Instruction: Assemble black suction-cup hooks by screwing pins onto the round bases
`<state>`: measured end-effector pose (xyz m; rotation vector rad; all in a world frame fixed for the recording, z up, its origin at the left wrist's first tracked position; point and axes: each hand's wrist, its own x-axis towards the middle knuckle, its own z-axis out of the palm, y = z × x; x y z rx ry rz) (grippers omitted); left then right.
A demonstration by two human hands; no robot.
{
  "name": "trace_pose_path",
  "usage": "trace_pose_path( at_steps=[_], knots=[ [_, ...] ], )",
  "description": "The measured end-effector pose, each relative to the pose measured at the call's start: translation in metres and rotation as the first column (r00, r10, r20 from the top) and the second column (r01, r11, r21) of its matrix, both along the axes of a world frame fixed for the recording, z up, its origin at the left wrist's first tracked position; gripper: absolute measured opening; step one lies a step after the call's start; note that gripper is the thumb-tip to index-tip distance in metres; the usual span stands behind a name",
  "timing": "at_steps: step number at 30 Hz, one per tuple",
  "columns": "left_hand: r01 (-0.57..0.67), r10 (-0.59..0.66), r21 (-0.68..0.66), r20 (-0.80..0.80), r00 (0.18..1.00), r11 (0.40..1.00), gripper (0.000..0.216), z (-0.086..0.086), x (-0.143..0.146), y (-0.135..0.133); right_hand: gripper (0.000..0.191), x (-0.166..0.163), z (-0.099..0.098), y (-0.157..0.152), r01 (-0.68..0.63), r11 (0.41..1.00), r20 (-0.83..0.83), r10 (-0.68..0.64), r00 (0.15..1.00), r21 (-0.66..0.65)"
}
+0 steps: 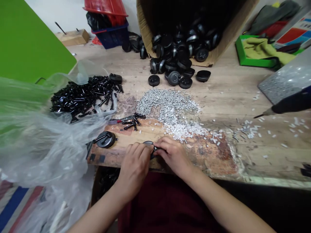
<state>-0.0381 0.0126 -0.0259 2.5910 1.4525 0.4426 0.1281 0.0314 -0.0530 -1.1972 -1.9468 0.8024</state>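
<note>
At the board's front edge, my left hand is closed around the side of a round black disc-shaped part, mostly covered by the fingers. My right hand pinches at the right side of the same part; a small dark piece shows at its fingertips, its kind unclear. To the left lies a similar round part with a black lever across its top. Beyond my hands are a few loose black levers beside a thin red tool. Farther off lie heaped metal screws and small white plastic spacers.
A cardboard box on its side spills round black parts. Many black levers lie at left beside a clear plastic bag. A dark power screwdriver juts in from the right. A green tray stands behind.
</note>
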Motion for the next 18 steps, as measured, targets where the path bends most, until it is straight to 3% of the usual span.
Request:
trace_pose_path(
  at_steps=[7, 13, 18],
  knots=[
    [0.07, -0.07, -0.039, 0.017, 0.997, 0.997, 0.021, 0.001, -0.005, 0.0, 0.013, 0.002, 0.003, 0.001, -0.02, 1.0, -0.013, 0.02, 1.0, -0.009],
    [0.029, 0.015, -0.189, 0.23, 0.973, 0.982, 0.018, 0.003, -0.014, 0.007, 0.01, 0.002, 0.004, 0.002, -0.014, 1.0, -0.036, 0.014, 0.999, -0.002],
    [0.087, -0.059, -0.257, 0.113, 0.992, 0.963, 0.016, 0.012, -0.011, 0.015, 0.009, 0.002, 0.003, 0.004, -0.023, 1.0, -0.051, 0.023, 0.998, 0.002]
  ],
)
